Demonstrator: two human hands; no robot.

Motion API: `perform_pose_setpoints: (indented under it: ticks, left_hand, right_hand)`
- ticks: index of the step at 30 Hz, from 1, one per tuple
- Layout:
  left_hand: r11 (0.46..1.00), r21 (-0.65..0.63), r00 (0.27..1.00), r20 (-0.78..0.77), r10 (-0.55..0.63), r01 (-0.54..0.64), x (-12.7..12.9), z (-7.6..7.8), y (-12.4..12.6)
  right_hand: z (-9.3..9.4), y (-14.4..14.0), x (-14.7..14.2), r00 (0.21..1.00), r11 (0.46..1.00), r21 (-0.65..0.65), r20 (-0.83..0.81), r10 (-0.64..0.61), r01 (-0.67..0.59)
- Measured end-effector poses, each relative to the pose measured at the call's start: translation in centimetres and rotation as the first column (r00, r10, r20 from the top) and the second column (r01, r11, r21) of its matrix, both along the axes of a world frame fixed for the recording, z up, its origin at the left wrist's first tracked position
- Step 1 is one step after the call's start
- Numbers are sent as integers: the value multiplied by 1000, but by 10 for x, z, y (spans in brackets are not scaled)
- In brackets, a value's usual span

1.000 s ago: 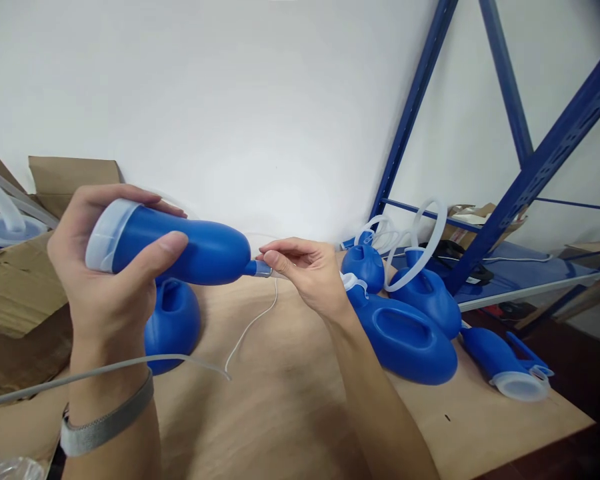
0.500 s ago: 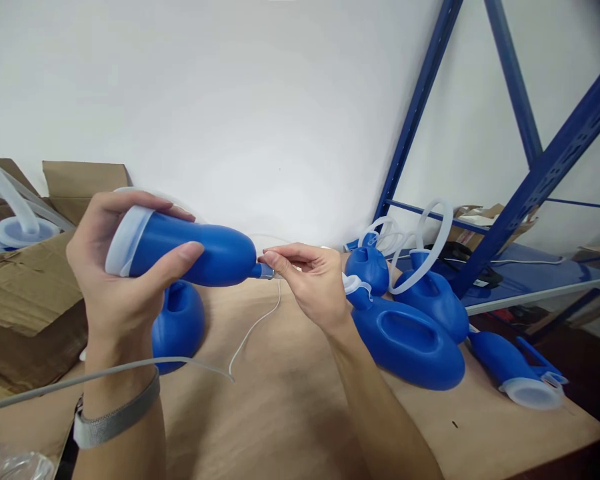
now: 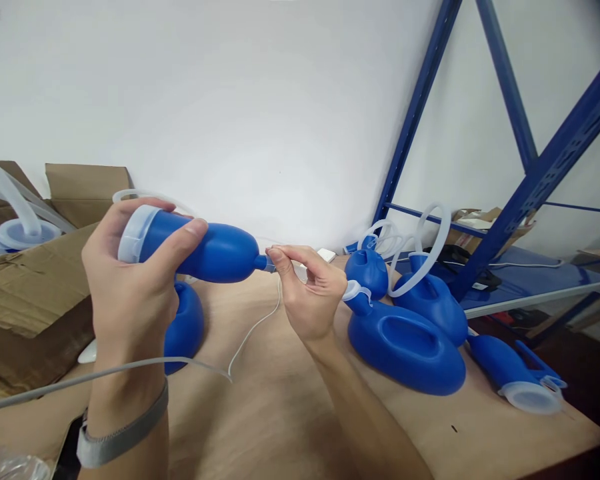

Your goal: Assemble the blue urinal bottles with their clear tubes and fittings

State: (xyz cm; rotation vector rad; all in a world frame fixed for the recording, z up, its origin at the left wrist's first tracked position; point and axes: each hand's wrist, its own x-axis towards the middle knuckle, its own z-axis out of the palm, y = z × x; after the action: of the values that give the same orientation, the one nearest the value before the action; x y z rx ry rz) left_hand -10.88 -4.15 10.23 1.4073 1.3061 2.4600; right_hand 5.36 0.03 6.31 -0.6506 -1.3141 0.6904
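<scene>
My left hand [image 3: 130, 273] is wrapped round the wide end of a blue plastic urinal funnel [image 3: 225, 253] with a translucent soft rim [image 3: 136, 233]. The funnel lies sideways in the air, its narrow nozzle [image 3: 261, 263] pointing right. Thumb and fingers of my right hand [image 3: 310, 287] pinch a small clear piece [image 3: 271, 265] at the nozzle's tip; the fingers partly hide it, and I cannot tell if it is a tube end. A pale tube [image 3: 145, 193] shows behind the funnel. Below my left hand stands a blue urinal bottle [image 3: 187, 327], partly covered.
At right on the brown table [image 3: 270, 413] lie a blue urinal bottle [image 3: 405, 343], more bottles with coiled tubes [image 3: 433, 243] and another blue funnel [image 3: 500, 363]. A cardboard box [image 3: 30, 287] stands left. A thin white cable [image 3: 253, 330] crosses the table. Blue shelving [image 3: 545, 173] rises at right.
My left hand and the funnel have shifted slightly right, the rim end turning a little. My right hand has tilted more upright, its fingers still pinched at the nozzle tip.
</scene>
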Motion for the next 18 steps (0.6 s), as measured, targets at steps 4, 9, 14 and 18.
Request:
perform_pose_setpoints:
  ticks: [4, 9, 14, 18]
  left_hand:
    - [996, 29, 989, -120, 90, -87, 5, -1, 1]
    - [997, 72, 964, -266, 17, 2, 7, -2, 4]
    - [997, 43, 942, -332, -40, 57, 2, -4, 7]
    - [991, 21, 954, -275, -124, 135, 2, -7, 10]
  right_hand:
    - [4, 4, 1, 997, 984, -162, -40, 69, -75]
    - [10, 18, 8, 950, 885, -347, -102, 294, -311]
    - [12, 31, 21, 876, 772, -441, -72, 477, -457]
    - [14, 36, 37, 813, 728, -467, 32, 581, -502]
